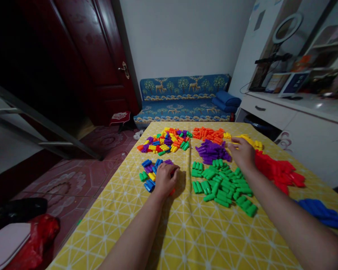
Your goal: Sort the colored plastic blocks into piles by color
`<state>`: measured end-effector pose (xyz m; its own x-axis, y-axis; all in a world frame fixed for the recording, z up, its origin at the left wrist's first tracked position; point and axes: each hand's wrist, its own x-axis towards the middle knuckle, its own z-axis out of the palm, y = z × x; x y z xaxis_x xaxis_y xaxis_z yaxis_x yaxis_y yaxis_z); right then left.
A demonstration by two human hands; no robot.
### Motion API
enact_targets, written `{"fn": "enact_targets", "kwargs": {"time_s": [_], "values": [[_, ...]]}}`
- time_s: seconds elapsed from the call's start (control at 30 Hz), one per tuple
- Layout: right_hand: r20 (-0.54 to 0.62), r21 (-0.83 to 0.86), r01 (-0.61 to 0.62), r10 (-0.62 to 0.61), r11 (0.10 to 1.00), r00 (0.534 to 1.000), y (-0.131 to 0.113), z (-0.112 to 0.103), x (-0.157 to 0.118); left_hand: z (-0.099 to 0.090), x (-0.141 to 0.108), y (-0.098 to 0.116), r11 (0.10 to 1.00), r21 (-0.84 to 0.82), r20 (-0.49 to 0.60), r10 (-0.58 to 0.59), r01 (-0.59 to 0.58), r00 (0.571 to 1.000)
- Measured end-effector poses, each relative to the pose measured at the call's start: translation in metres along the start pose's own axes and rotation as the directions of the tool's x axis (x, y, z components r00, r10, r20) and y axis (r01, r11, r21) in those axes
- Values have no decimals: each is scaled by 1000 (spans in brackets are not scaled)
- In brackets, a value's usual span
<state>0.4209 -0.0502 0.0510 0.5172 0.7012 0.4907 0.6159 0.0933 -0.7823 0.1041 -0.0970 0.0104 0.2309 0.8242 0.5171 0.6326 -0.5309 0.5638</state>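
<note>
My left hand (166,179) is low over a small mixed pile of plastic building pieces (149,184) in blue, green, yellow and purple. Its fingers curl inward; what they hold, if anything, is hidden. My right hand (243,153) reaches across the table between the purple pieces (212,152) and the yellow pieces (258,144). Thumb and fingertips point left and look apart, with nothing visible between them. Below that hand spread the green pieces (224,183), some joined in rows. Red pieces (280,168) lie beside the right forearm.
A larger mixed pile (166,140) lies at the back left, orange pieces (207,133) at the back, blue pieces (323,213) at the right edge. A yellow patterned cloth (183,232) covers the table. Beyond are a blue sofa (180,107) and a white cabinet (312,142).
</note>
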Motion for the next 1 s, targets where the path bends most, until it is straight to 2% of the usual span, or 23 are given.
{"fn": "enact_targets", "kwargs": {"time_s": [0.07,0.13,0.2,0.27,0.3,0.37,0.43,0.53,0.63,0.8,0.87,1.0], "values": [[178,164,33,-63,986,982,-25,13,-41,-1,-1,-1,995,-101,-76,-16,8,997],[356,261,55,-149,964,923,-52,24,-88,-6,-2,-2,989,-145,-196,-62,33,979],[490,273,122,-247,954,836,-77,33,-131,-15,-2,-3,995,-51,-322,-97,85,942],[576,249,217,-324,944,750,-94,41,-167,-26,-1,-6,974,129,-416,-119,188,902],[605,211,262,-337,942,722,-99,44,-181,-31,-1,-8,944,214,-445,-136,252,885],[637,112,347,-336,931,694,-103,52,-200,-38,0,-14,867,322,-457,-211,382,864],[651,21,407,-321,913,687,-102,60,-211,-40,1,-19,822,344,-390,-315,454,865],[664,-36,440,-308,897,681,-99,72,-214,-37,3,-24,868,268,-207,-372,418,905],[628,-28,425,-315,905,712,-99,81,-209,-33,3,-22,942,130,-109,-295,308,949],[438,163,253,-300,953,848,-92,91,-198,-28,1,-14,967,-28,-39,-254,253,966],[404,239,227,-310,944,861,-87,94,-196,-26,0,-13,975,-40,-6,-220,219,976],[429,227,267,-342,937,836,-83,94,-195,-22,-1,-17,987,-67,29,-148,149,989]]}}
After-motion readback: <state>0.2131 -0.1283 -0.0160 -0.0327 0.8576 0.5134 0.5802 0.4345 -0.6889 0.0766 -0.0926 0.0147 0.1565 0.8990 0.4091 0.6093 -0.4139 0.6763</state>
